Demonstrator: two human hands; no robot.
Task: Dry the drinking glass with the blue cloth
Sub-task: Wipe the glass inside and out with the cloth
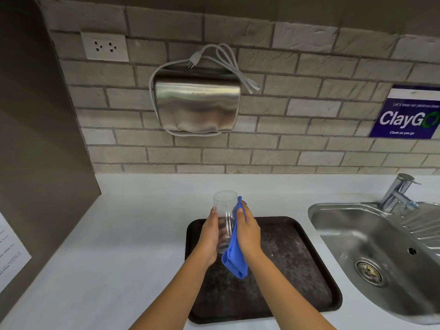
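Observation:
A clear drinking glass is held upright above a dark tray, its open rim pointing up and away from me. My left hand grips the glass from its left side. My right hand presses a blue cloth against the right side of the glass. The cloth runs from the glass's upper part down past its base and hangs in a folded bunch below my right palm.
The tray lies on a white counter. A steel sink with a tap is at the right. A metal hand dryer and a wall socket are on the brick wall. A dark side panel bounds the left.

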